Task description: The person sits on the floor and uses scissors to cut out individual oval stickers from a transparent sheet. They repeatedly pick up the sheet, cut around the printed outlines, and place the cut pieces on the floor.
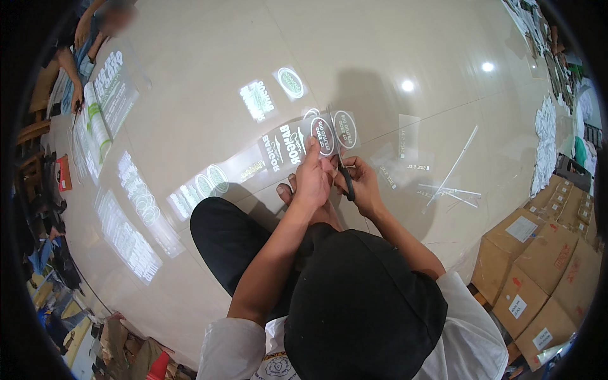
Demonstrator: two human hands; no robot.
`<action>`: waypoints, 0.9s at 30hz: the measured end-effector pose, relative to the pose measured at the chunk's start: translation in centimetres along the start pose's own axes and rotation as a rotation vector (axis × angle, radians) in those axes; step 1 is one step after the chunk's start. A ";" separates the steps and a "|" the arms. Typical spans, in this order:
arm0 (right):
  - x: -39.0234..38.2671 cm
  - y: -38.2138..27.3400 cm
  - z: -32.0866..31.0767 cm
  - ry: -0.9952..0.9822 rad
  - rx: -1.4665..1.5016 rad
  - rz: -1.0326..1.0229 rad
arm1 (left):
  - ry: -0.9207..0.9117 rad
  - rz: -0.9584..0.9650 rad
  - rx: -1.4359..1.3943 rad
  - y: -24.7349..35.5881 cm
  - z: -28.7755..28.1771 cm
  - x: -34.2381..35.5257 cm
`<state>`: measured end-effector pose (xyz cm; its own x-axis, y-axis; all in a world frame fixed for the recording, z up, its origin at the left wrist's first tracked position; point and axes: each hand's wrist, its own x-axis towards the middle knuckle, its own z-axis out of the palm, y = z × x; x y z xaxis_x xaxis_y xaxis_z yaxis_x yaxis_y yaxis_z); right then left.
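My left hand [311, 179] pinches a clear film sheet [280, 140] printed with white lettering and ovals, its thumb lying on the print. Black-handled scissors [348, 182] are gripped in my right hand [362, 189], blades pointing away from me across the film between two printed ovals. To the right of the blades sits a film piece with one oval [345, 130]. A longer printed strip [201, 183] lies on the floor to the left, beside my bent knee. Two small printed pieces, a white-lettered one [258, 100] and an oval one [291, 83], lie farther away.
Narrow film offcuts [451, 191] and a clear piece [409, 136] lie on the tiled floor at right. Cardboard boxes [522, 288] are stacked at the lower right. More printed sheets [126, 237] spread on the left, where another person's hand [77, 98] is near a film roll [96, 120].
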<state>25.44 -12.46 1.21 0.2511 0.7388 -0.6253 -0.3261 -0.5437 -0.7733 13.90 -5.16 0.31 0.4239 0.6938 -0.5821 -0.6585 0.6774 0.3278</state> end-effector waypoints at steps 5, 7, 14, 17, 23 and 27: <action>1.6 0.4 -0.3 0.031 0.013 -0.010 | 0.000 -0.053 0.044 -0.4 -1.1 1.3; 2.3 0.8 -0.5 0.024 0.007 -0.008 | 0.003 -0.015 0.050 -0.7 -1.7 2.1; 4.4 1.0 -1.4 0.108 0.072 -0.045 | 0.041 0.089 0.070 -1.5 -1.8 2.8; 4.1 0.6 -1.2 0.152 0.121 -0.103 | 0.043 0.060 0.093 -1.3 -0.8 2.0; 3.8 -1.0 0.7 0.087 0.138 -0.140 | 0.037 0.025 0.149 -1.0 -1.6 1.2; 4.7 -2.5 -0.7 0.075 0.047 -0.180 | -0.181 -0.017 0.009 2.0 -1.3 0.7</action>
<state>28.12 -7.93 0.17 0.3759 0.7897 -0.4848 -0.3119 -0.3848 -0.8687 12.04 -3.64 -0.34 0.5404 0.7146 -0.4442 -0.6450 0.6909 0.3266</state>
